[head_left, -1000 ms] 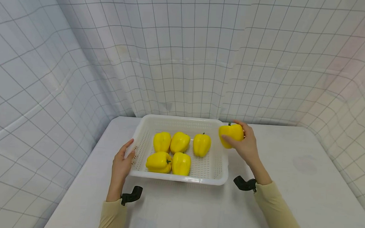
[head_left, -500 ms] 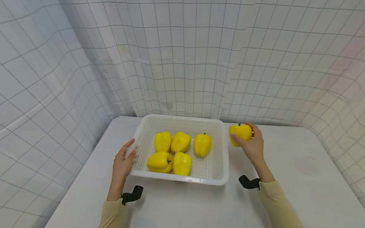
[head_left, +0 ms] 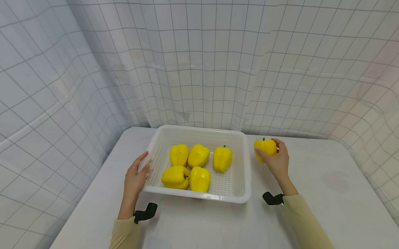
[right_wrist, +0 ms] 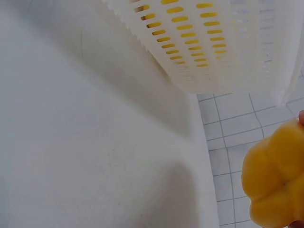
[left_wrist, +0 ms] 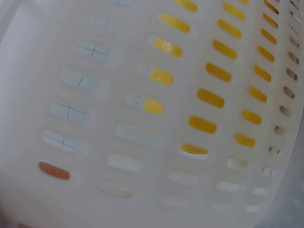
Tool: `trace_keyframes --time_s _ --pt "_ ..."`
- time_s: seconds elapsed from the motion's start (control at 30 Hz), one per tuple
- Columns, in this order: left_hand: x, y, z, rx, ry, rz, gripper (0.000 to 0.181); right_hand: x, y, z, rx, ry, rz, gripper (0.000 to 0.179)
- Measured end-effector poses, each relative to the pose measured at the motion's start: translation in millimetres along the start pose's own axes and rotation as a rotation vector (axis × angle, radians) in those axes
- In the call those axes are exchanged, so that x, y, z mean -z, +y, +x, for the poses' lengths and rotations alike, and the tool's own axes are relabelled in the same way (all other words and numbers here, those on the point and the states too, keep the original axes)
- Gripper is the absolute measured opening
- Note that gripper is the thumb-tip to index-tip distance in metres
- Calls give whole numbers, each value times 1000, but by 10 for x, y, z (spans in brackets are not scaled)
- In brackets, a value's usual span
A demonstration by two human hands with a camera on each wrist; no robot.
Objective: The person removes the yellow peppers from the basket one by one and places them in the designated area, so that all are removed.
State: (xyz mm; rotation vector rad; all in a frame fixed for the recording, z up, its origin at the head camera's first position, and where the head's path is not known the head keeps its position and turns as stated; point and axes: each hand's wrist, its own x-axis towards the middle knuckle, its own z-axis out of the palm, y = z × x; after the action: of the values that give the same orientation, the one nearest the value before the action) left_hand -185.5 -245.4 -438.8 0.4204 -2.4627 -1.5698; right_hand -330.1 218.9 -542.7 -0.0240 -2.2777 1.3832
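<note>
My right hand [head_left: 278, 160] grips a yellow bell pepper [head_left: 264, 146], stem upward, just right of the basket. In the right wrist view the underside of this bell pepper [right_wrist: 273, 175] shows, with a shadow on the table apart from it. At the left end of a white perforated plastic basket [head_left: 203, 196], my left hand [head_left: 135, 179] holds the side wall, fingers and thumb at the rim. Several more yellow bell peppers [head_left: 199, 179] lie inside, one [head_left: 222, 159] apart on the right. The left wrist view is filled by the slotted basket wall [left_wrist: 156, 133], with yellow showing through.
A white table [head_left: 211, 229] carries the basket near its back edge. White grid-patterned curtains [head_left: 202, 65] hang behind and at both sides. A black wrist camera [head_left: 145, 212] sits on the left wrist, another black camera [head_left: 272, 198] on the right.
My right hand has carried the bell pepper rightward, from over the basket's right rim to beside it, and lately slightly lower. My left hand and the basket stay essentially in place.
</note>
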Motion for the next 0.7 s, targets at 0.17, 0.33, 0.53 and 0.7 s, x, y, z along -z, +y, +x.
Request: trace_keyframes --time_s 0.17,0.33,0.53,0.7 --pt "-7 3 4 -9 1 -5 47 45 -151 -70 -69 -30 -13 78" --pt "-8 3 2 -5 0 -11 47 -3 -96 -47 -94 -26 -62 80" --pt "-1 -1 0 -10 7 -13 47 17 -341 -96 -167 -51 -70 76" --pt "4 -10 0 -12 13 -9 47 108 -694 -178 -236 -94 -48 73"
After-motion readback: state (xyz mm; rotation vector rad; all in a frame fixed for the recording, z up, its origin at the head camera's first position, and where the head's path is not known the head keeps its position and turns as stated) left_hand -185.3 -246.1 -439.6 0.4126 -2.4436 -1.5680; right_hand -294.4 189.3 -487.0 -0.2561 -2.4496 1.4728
